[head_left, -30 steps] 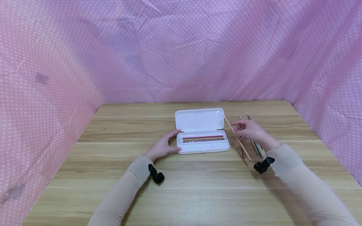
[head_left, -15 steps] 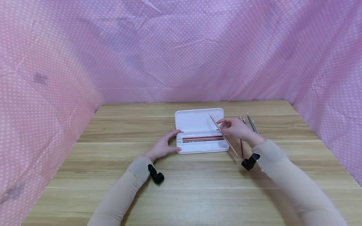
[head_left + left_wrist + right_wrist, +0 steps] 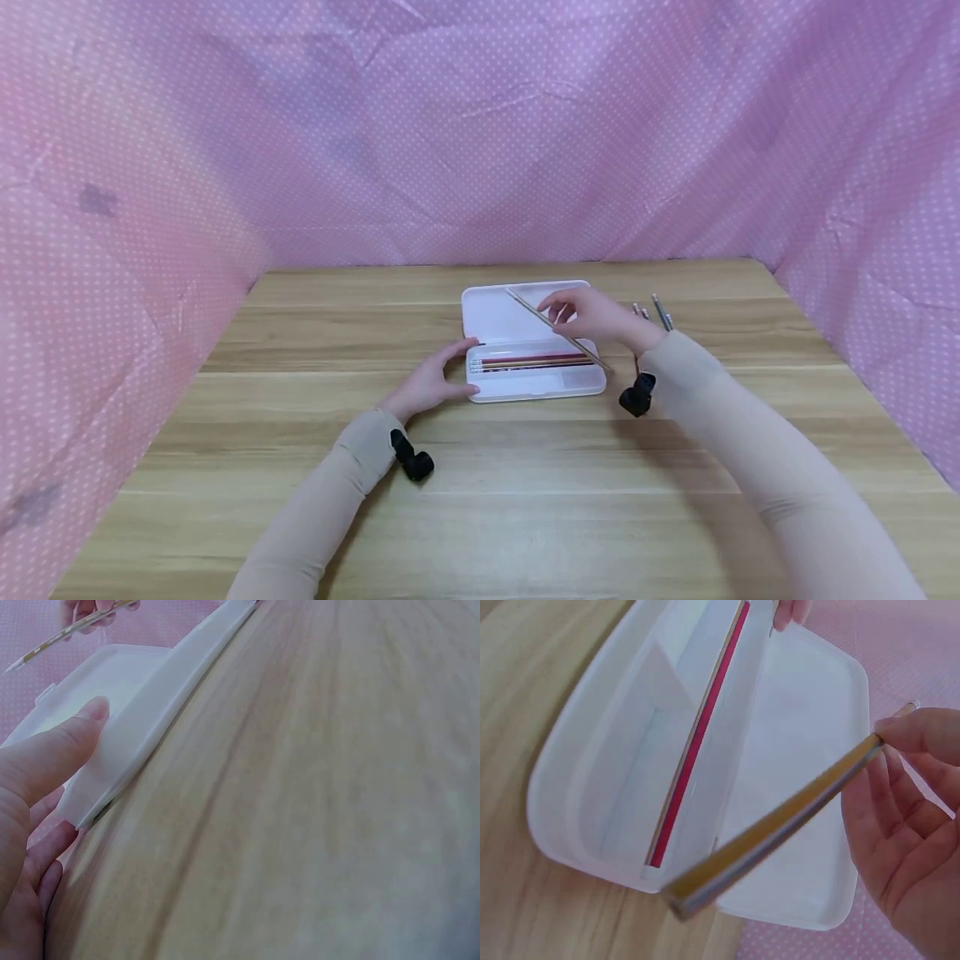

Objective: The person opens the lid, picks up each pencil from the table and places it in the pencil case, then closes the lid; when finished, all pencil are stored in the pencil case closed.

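A white pencil case point(image 3: 517, 385) lies with its lid raised on the wooden table. At its left end, my left hand point(image 3: 429, 383) grips it between thumb and fingers; the thumb shows against the wall in the left wrist view. Several pencils point(image 3: 532, 363), among them a red one point(image 3: 701, 727), lie side by side in the rear compartment, their eraser ends to the left. Over the case, my right hand point(image 3: 592, 315) pinches a gold-coloured pencil point(image 3: 772, 825) with thumb and fingers. That pencil slants from upper left to lower right, above the case.
Several loose pencils point(image 3: 662, 312) lie right of the case, partly hidden by my right forearm. A divider point(image 3: 660, 682) runs inside the case. Pink dotted cloth point(image 3: 480, 150) hangs behind the table point(image 3: 480, 517).
My right hand has carried the gold-coloured pencil leftward from beside the loose pencils to over the case, turning it flatter. The left hand stays at the case's left end.
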{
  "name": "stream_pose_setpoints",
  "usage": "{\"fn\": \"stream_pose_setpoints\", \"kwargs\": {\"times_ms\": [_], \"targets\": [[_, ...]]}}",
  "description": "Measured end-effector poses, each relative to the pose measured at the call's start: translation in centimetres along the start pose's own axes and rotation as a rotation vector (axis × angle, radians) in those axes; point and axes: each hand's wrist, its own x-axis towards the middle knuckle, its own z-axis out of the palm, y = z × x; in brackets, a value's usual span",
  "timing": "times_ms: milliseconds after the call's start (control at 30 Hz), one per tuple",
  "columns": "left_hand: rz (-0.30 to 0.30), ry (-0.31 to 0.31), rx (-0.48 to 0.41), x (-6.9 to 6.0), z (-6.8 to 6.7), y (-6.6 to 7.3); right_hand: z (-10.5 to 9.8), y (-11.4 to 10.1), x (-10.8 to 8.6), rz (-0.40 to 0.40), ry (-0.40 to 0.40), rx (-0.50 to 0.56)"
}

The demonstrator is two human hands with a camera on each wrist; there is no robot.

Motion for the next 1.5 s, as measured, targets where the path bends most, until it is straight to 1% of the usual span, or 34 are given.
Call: {"fn": "stream_pose_setpoints", "kwargs": {"times_ms": [133, 233, 367, 467, 600, 733, 867, 933, 1033, 1167, 1267, 1500], "targets": [[0.002, -0.006, 0.010, 0.1, -0.2, 0.2, 0.2, -0.7, 0.8, -0.041, -0.027, -0.100], [0.002, -0.005, 0.019, 0.2, -0.2, 0.2, 0.5, -1.2, 1.2, -0.052, -0.069, -0.169], [0.009, -0.009, 0.025, 0.3, -0.1, -0.2, 1.1, -1.7, 1.5, -0.065, -0.130, -0.251], [0.024, -0.010, 0.017, 0.4, -0.1, -0.5, 1.6, -1.9, 1.8, -0.074, -0.158, -0.300], [0.039, -0.008, 0.007, 0.5, 0.0, -0.7, 2.1, -2.0, 2.2, -0.071, -0.194, -0.317], [0.028, -0.012, -0.002, 0.4, -0.1, -0.6, 2.6, -1.9, 2.6, -0.039, -0.227, -0.315], [0.019, -0.007, -0.001, 0.4, -0.2, -0.5, 3.4, -1.6, 3.0, -0.064, -0.246, -0.353], [0.016, -0.001, 0.004, 0.3, -0.2, -0.5, 4.0, -1.4, 3.2, -0.096, -0.258, -0.380], [0.025, 0.004, 0.009, 0.2, -0.1, -0.4, 4.8, -1.4, 3.4, -0.118, -0.277, -0.409], [0.031, 0.004, 0.012, 0.1, -0.1, -0.3, 5.6, -1.3, 3.5, -0.140, -0.276, -0.436], [0.030, 0.003, 0.011, 0.1, 0.0, -0.3, 5.7, -1.3, 3.5, -0.156, -0.259, -0.444], [0.055, 0.004, 0.011, 0.3, -0.2, -0.3, 5.6, -1.6, 3.3, -0.166, -0.193, -0.449]]}}
